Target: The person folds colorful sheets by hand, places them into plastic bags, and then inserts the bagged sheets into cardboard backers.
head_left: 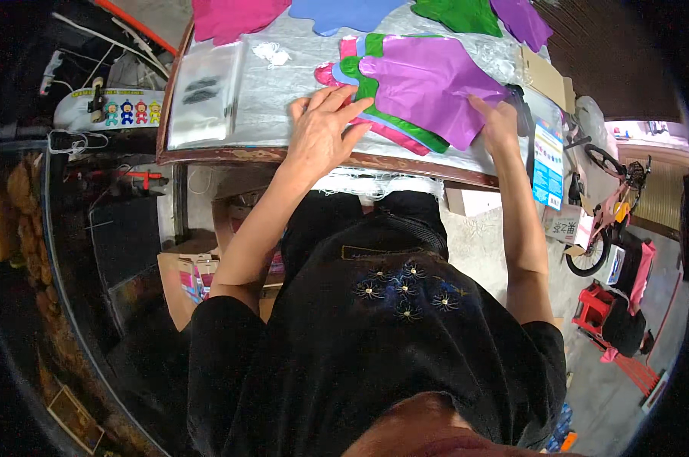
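Observation:
Several flat, shiny shapes with rounded lobes, which look like uninflated foil balloons, lie fanned in a stack before me. A purple foil balloon (428,80) is on top, with a green one (366,93) and blue and pink edges showing beneath it. My left hand (325,129) lies on the stack's left edge, fingers stretched and thumb apart. At the right corner, my right hand (498,126) has its forefinger on the purple balloon and seems to grip its edge; its other fingers are partly hidden.
More flat shapes, pink (238,17), blue (344,14), green (459,15) and purple (523,21), lie along the far side. Clear plastic bags (204,95) lie left on the table (268,114). A cardboard piece (546,80) is at right; a bicycle (611,198) stands beyond.

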Action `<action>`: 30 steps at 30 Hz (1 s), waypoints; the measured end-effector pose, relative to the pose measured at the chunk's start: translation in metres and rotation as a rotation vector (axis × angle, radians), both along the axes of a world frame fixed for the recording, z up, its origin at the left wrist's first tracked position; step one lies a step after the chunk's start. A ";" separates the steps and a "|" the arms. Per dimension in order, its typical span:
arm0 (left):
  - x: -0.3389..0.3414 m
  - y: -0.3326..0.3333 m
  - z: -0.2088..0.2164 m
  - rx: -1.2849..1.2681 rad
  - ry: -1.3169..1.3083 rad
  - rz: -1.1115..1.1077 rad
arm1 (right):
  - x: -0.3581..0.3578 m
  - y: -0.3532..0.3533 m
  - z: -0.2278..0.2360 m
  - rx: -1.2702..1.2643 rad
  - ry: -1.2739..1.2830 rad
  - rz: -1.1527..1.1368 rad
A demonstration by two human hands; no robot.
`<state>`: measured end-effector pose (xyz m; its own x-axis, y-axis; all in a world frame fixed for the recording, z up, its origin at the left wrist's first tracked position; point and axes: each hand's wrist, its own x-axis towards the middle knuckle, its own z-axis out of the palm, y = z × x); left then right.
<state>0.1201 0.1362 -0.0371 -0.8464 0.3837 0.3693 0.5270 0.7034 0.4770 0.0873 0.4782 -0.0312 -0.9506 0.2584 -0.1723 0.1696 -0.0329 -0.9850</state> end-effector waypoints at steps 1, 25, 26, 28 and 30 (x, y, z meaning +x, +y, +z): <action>-0.001 -0.001 0.001 0.003 0.004 0.000 | -0.001 0.001 0.003 0.122 -0.065 0.013; -0.064 -0.017 0.034 0.091 -0.080 -0.072 | 0.038 -0.059 0.032 1.416 0.161 0.630; -0.089 -0.022 0.039 0.126 -0.082 -0.080 | 0.038 -0.060 0.037 1.412 0.157 0.625; -0.153 -0.026 0.055 0.053 0.054 -0.068 | 0.034 -0.061 0.046 1.355 0.081 0.661; -0.233 -0.029 0.047 -0.013 0.069 -0.104 | 0.023 -0.058 0.055 1.325 0.040 0.683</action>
<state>-0.1130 0.1067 0.0100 -0.7745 0.4731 0.4199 0.6287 0.6489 0.4286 0.1106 0.4207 0.0239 -0.9477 -0.2835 -0.1465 -0.2443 0.9399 -0.2386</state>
